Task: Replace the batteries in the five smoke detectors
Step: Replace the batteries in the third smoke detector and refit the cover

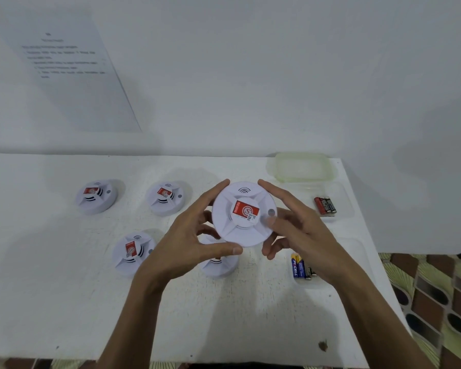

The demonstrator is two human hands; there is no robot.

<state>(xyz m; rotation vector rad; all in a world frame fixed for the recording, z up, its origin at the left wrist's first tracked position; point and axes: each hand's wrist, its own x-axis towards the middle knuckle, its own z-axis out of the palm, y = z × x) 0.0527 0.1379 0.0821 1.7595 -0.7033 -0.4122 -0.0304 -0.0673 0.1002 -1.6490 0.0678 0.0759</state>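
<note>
Fingers [216, 190] of the left hand [183, 237] and the right hand [301, 230] are grasping a white smoke detector [244, 214] by its rim, holding it above the desk [51, 288], red-labelled face upward, with another detector [218, 263] lying just beneath.

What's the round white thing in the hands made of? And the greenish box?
The held smoke detector looks like hard white plastic, matte, judging by its moulded ribs. The greenish box seems translucent plastic, slightly cloudy: the table shows through it.
</note>
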